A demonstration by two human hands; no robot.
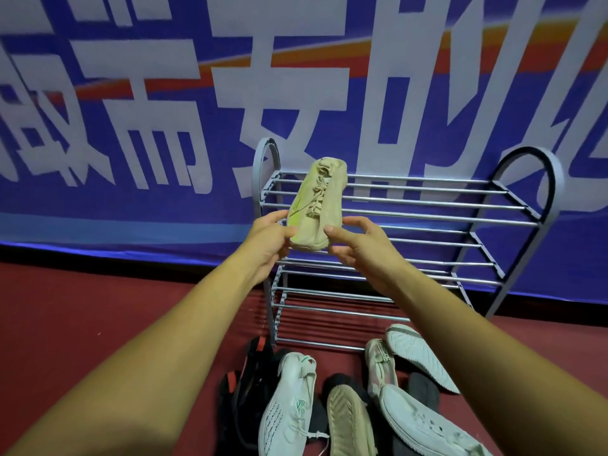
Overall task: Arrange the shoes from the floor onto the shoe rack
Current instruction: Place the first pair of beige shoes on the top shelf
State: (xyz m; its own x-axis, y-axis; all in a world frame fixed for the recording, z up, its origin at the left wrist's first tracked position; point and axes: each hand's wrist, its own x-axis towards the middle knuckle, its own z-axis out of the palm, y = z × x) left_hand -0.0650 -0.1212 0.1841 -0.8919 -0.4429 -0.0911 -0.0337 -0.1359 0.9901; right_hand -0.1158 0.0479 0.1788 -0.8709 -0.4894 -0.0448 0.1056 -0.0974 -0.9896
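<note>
Beige shoe (pixel 317 205): held in both hands in front of the top tier of the shoe rack (pixel 427 205), near its left end; the toe points toward the person, the heel toward the wall, laces up. Whether the heel touches the bars cannot be told.
Left hand (pixel 271 238): grips the left side of the toe; the thumb lies across the upper and the fingers (pixel 274 217) curl round behind the edge.
Right hand (pixel 358 248): pinches the right side of the toe, with the thumb tip on the upper and the lower fingers curled beneath; the index finger is stretched out above, clear of the shoe.
Shoe rack: grey frame with arched ends and three tiers of metal bars, standing on the red floor (pixel 98 307) against a blue banner (pixel 131 93) with large white characters.
Floor pile: just in front of the rack lie a black shoe with red trim (pixel 253 373), a white shoe with green marks (pixel 289 406), a tan shoe sole-up (pixel 348 422), a pinkish shoe (pixel 378 366), a white shoe sole-up (pixel 421 353), a dark grey shoe (pixel 424 390) and another white shoe (pixel 424 426), several touching or overlapping.
</note>
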